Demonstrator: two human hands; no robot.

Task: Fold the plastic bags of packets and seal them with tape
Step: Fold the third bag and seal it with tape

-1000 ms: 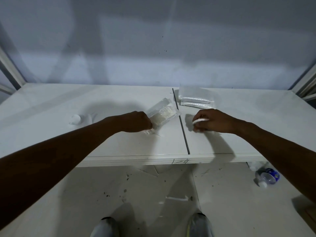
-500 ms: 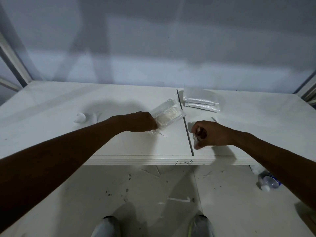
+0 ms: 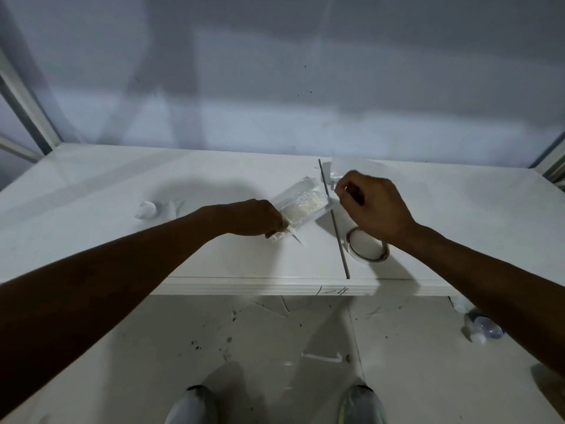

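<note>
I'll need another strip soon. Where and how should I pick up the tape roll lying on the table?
Probably best: pinch the near wall of the tape roll from above, thumb inside the hole. It lies flat with its hole up, and its far side sits under the right hand.

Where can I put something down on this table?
The widest bare patch of table runs from the right hand to the right edge. The far left corner, behind the small white thing, is bare too. The middle is crowded: left hand, bag, tape roll, stacked bags.
</note>
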